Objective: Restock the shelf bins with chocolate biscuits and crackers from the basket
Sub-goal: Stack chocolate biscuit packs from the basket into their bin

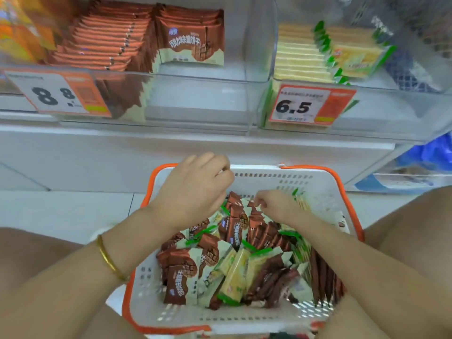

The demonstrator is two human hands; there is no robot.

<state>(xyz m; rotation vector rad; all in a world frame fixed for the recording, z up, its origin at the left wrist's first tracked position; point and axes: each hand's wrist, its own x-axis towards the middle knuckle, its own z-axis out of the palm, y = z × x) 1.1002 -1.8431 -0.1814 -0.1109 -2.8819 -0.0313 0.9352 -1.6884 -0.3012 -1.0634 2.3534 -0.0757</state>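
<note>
1. The basket [318, 182] sits between the person's knees, heaped with chocolate biscuit packs [234, 226] and cracker packs [234, 272], so there's loads left to do.
2. The hands are apart. The right hand [276, 206] is down among the brown packs and the left hand [195, 189] is curled above the rim. Can't tell if either grips anything.
3. Both bins are part full. The chocolate bin [195, 99] has a price tag [56, 94] reading 8.8, and the cracker bin [391, 106] has a tag [310, 105] reading 6.5.

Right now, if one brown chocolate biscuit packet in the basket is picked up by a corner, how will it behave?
The brown chocolate biscuit packet probably stays fairly stiff: identical ones in the shelf bin stand upright in neat rows. It looks small and thin, so likely light. Its glossy film may slip, and the biscuits could crack if squeezed.
</note>
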